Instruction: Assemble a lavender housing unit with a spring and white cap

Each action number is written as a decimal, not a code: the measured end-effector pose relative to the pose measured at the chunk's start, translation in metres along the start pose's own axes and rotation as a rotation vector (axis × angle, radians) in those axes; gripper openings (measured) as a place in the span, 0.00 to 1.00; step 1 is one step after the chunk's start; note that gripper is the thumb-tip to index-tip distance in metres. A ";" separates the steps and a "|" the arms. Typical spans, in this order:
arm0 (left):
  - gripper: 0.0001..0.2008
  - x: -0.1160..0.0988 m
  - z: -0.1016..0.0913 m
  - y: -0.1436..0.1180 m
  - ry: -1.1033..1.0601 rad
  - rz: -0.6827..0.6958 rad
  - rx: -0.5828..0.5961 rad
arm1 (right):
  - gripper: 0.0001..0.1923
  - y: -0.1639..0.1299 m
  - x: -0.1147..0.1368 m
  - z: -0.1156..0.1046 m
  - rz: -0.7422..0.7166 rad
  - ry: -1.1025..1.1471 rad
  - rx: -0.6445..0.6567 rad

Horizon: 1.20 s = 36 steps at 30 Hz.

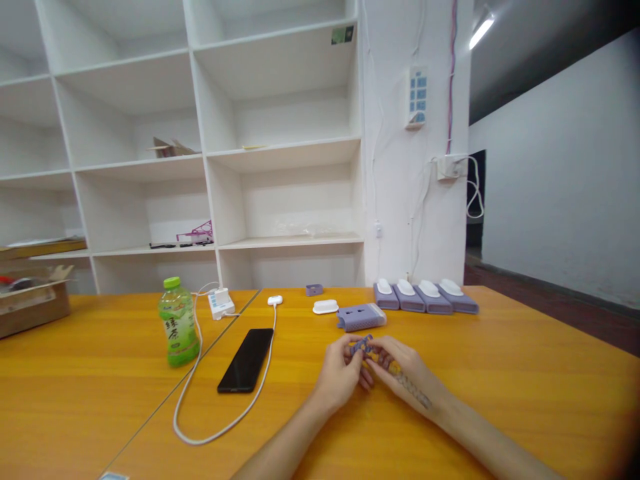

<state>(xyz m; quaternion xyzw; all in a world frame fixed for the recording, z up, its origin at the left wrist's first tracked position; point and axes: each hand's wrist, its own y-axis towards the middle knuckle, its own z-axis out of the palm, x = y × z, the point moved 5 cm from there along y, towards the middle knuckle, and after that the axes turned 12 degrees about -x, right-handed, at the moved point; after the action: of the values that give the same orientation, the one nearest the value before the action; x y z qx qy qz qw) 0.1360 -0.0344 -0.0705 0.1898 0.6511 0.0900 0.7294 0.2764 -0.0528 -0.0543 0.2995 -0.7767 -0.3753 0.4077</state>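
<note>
Over the front middle of the table, my left hand (339, 375) pinches a small purple part (362, 345) between thumb and fingers. My right hand (409, 373) comes in from the other side, its fingers closed on the same part. What the part is exactly is too small to tell. Just beyond the hands lies a purple perforated case (361, 317) with two slots in its face. Close to that case are a white oval piece (325, 307) and a small purple ring-like piece (315, 290).
Several purple cases with white tops (429, 297) stand in a row at the back right. To the left are a black phone (246, 361), a white cable (213, 441), a green bottle (179, 323) and a power strip (221, 304). A cardboard box (35, 303) sits far left, before white shelves (285, 148).
</note>
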 end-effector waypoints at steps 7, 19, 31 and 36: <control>0.33 0.006 0.004 0.002 -0.062 -0.087 0.065 | 0.11 -0.002 0.004 -0.001 0.025 0.017 0.010; 0.33 0.005 0.005 0.002 -0.058 -0.063 0.059 | 0.13 0.000 -0.002 -0.004 0.076 0.049 -0.017; 0.31 0.009 0.005 0.002 -0.028 -0.045 0.063 | 0.14 0.001 -0.004 -0.003 0.152 0.025 -0.043; 0.32 0.008 0.006 0.001 -0.034 -0.048 0.072 | 0.14 0.001 -0.006 -0.003 0.159 -0.009 -0.056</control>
<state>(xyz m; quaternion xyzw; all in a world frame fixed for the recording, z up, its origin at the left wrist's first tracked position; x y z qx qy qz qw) 0.1430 -0.0315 -0.0765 0.2019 0.6456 0.0459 0.7351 0.2819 -0.0490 -0.0543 0.2236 -0.7892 -0.3644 0.4409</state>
